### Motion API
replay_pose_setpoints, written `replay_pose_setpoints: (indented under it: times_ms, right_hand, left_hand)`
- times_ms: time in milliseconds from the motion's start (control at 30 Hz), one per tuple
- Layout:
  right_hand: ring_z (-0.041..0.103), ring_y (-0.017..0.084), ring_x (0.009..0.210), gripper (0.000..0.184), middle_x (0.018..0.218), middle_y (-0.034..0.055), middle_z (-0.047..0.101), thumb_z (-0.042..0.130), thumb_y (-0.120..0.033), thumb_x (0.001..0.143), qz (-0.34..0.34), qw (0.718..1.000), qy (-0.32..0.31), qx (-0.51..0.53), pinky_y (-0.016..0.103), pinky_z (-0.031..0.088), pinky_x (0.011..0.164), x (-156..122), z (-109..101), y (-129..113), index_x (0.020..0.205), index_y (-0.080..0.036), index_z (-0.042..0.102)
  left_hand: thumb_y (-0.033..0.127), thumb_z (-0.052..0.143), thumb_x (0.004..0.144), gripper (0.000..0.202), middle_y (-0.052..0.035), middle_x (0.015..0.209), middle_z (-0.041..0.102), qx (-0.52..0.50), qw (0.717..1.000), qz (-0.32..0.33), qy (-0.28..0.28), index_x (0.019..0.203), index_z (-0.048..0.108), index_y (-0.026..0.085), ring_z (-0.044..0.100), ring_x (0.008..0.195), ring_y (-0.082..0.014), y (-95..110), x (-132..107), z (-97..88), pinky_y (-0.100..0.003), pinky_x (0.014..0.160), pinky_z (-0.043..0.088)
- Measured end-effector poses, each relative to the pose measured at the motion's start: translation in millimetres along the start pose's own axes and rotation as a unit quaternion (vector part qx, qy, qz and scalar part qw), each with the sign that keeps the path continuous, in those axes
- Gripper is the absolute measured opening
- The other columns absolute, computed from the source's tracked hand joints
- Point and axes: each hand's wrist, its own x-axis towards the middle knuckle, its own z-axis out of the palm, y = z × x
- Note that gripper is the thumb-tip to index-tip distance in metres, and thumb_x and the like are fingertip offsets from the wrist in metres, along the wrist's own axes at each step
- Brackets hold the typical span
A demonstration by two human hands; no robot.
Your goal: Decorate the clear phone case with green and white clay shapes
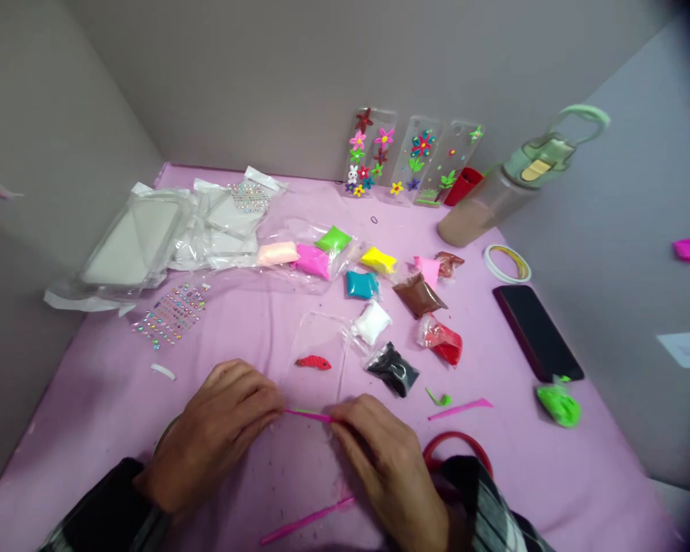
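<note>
Between my hands, level with the table's near middle, runs a slim pink modelling tool (309,415) with a green streak along it. My left hand (224,422) pinches its left end, and my right hand (388,460) pinches the right end. Just beyond lies a clear phone case (319,333) with a red, dark-spotted clay piece (313,363) on it. Another pink tool (304,523) rests below my right hand, and a third pink tool (460,409) lies to its right. Beside that one is a small green clay bit (444,399). Red-handled scissors (465,437) are partly hidden by my right sleeve.
Several clay packets, including a black one (392,369) and a white one (372,322), spread across the middle. Wrapped cases (138,238) and a gem sticker sheet (171,314) lie left. Decorated cases (371,153) lean behind. A bottle (488,203), tape roll (507,264) and phone (537,332) stand right.
</note>
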Motion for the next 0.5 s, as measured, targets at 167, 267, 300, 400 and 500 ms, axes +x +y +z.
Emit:
replay_pose_setpoints:
  times_ms: [167, 267, 300, 400, 500]
  right_hand:
    - [0.063, 0.018, 0.08, 0.016, 0.087, 0.0033, 0.064, 0.05, -0.015, 0.104, -0.002, 1.0, 0.003, -0.024, 0.029, 0.048, 0.071, -0.3, 2.8, -0.3, 0.102, -0.02, 0.065]
    - [0.063, 0.019, 0.08, 0.015, 0.087, 0.0026, 0.065, 0.051, -0.015, 0.103, 0.021, 0.999, 0.001, -0.025, 0.029, 0.048, 0.072, -0.8, 4.2, -0.5, 0.099, -0.021, 0.065]
    - [0.063, 0.019, 0.08, 0.014, 0.087, 0.0024, 0.065, 0.052, -0.016, 0.103, 0.028, 0.999, 0.002, -0.027, 0.03, 0.048, 0.071, -0.8, 4.6, -0.5, 0.098, -0.021, 0.064]
    - [0.062, 0.019, 0.077, 0.013, 0.085, 0.0016, 0.065, 0.052, -0.017, 0.102, 0.044, 0.998, 0.003, -0.032, 0.03, 0.048, 0.07, -0.1, 5.6, -0.4, 0.094, -0.021, 0.062]
    - [0.063, 0.018, 0.076, 0.013, 0.083, 0.0011, 0.064, 0.053, -0.017, 0.102, 0.052, 0.998, 0.001, -0.039, 0.029, 0.047, 0.069, 0.7, 6.2, -0.9, 0.092, -0.021, 0.061]
  left_hand:
    - [0.019, 0.046, 0.105, 0.016, 0.0011, 0.092, 0.062, -0.011, 1.0, 0.002, -0.019, 0.1, 0.061, 0.023, 0.052, 0.087, -0.0202, 0.1, 1.7, 0.9, -0.037, 0.087, 0.036]
    - [0.019, 0.047, 0.105, 0.016, 0.0012, 0.091, 0.061, -0.014, 0.999, -0.018, -0.026, 0.097, 0.06, 0.023, 0.051, 0.087, -0.0214, 2.3, 3.4, 1.9, -0.038, 0.085, 0.035]
    - [0.019, 0.048, 0.104, 0.016, 0.0013, 0.09, 0.061, -0.013, 0.999, -0.025, -0.027, 0.096, 0.06, 0.023, 0.05, 0.087, -0.0217, 3.1, 3.6, 2.3, -0.038, 0.084, 0.035]
    - [0.02, 0.049, 0.104, 0.015, 0.0012, 0.09, 0.061, -0.009, 0.999, -0.04, -0.03, 0.096, 0.06, 0.024, 0.05, 0.087, -0.0224, 4.7, 3.2, 3.4, -0.039, 0.083, 0.035]
    - [0.02, 0.048, 0.104, 0.016, 0.0008, 0.09, 0.061, -0.001, 0.998, -0.053, -0.031, 0.096, 0.06, 0.024, 0.051, 0.088, -0.0229, 4.8, 2.9, 4.4, -0.039, 0.084, 0.035]
